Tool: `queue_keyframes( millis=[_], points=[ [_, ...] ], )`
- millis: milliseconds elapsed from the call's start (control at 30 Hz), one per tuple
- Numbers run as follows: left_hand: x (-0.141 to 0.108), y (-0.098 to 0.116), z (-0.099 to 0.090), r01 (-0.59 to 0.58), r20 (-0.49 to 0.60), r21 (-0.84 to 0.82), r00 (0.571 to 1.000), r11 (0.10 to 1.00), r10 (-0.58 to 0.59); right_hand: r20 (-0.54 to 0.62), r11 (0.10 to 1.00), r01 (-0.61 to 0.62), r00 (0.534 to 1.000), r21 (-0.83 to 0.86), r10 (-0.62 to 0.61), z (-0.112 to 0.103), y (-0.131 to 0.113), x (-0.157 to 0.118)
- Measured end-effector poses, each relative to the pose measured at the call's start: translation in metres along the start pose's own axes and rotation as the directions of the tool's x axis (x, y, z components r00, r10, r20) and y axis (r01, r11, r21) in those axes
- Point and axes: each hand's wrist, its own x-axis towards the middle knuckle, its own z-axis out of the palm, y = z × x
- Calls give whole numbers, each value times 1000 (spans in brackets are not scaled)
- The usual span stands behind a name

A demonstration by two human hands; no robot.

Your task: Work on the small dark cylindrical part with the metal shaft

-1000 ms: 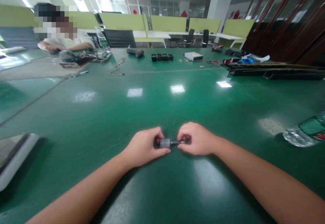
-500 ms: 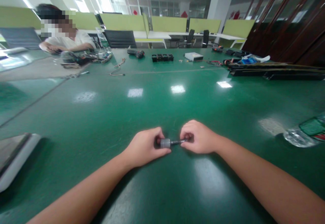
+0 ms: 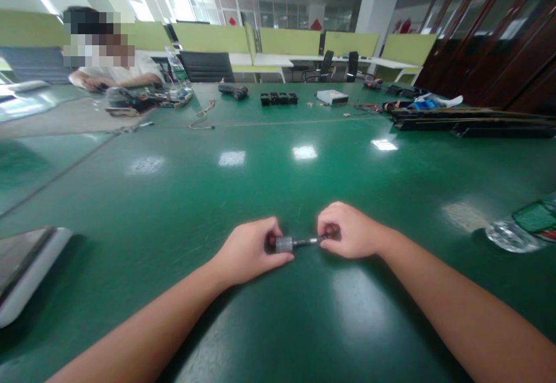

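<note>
Left hand: The left hand, lower center of the frame, curls around the thick end of a tool, thumb along its near side.
Right hand: Just right of center, the right hand pinches the far end of the same tool between thumb and curled fingers.
Tool: A grey collar and a thin, dark shaft bridge the gap between the two hands, lying nearly level; whether it touches the surface below cannot be told.
Surface: A glossy green surface spreads beneath the hands, bright reflections across its middle.
Left edge: A flat, pale-sided device is cut off by the frame.
Right edge: A clear plastic bottle lies on its side, partly out of frame.
Far side: A cable, a black block and a silver box sit at upper center; long black rails lie at upper right.
Upper left: A person in a white top sits with forearms on the surface.
</note>
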Motion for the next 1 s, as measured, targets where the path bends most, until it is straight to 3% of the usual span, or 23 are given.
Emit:
queue_keyframes(
  millis=[1000],
  points=[
    [0, 1, 0, 0, 2, -10, 1000, 1000, 0, -27, 1000, -16, 1000, 15, 16, 0, 0, 0]
  ],
)
